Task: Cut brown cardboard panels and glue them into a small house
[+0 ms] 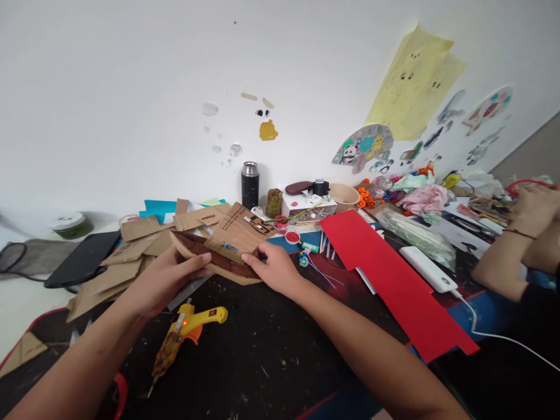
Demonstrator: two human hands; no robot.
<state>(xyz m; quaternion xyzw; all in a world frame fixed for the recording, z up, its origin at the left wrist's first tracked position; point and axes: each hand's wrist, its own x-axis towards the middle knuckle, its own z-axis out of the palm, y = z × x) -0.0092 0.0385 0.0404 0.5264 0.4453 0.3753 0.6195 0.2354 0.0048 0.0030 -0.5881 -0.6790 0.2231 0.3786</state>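
Between my hands is a long, boat-shaped cardboard piece [227, 266], tan outside with a dark brown hollow inside. My left hand [186, 265] grips its left end, thumb over the near rim. At its right end my right hand [273, 265] pinches the rim between thumb and fingers. A printed cardboard sheet [238, 230] stands just behind the piece; whether they are joined I cannot tell. Below my hands, a yellow hot glue gun [186, 332] lies on the dark mat, its small light glowing orange and its nozzle toward me.
Cardboard scraps [118, 274] pile up at left beside a black tablet-like slab [83, 259]. A black bottle [250, 186] stands by the wall. Red sheet [376, 280] and a white power bank [429, 268] lie at right. Another person's hands [531, 216] are at far right. Red scissor-like handles [120, 394] lie near me.
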